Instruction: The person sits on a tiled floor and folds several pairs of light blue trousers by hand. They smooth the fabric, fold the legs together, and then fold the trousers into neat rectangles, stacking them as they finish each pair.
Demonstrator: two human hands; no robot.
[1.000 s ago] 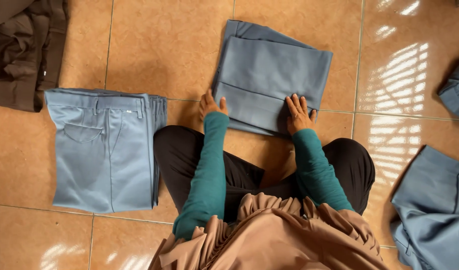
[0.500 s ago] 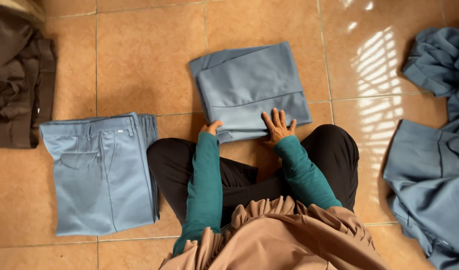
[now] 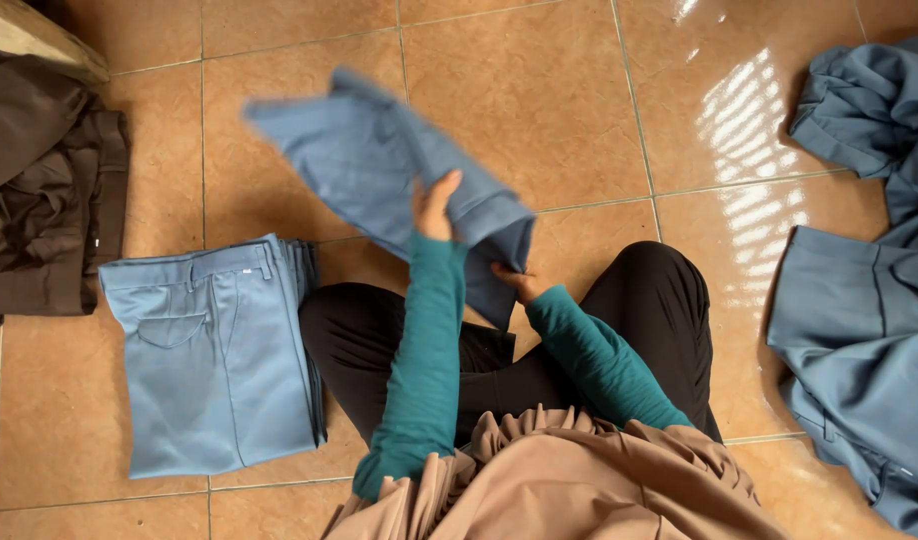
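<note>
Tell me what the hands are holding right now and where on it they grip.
Both hands hold the folded blue garment lifted off the floor: left hand on its top near the edge, right hand under its lower corner.

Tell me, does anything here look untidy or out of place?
Mostly tidy. The stack of folded blue trousers lies neat on the tiled floor. Only the blue garments at the right lie crumpled and unfolded. Both hands, left hand and right hand, hold a folded blue garment in the air.
</note>
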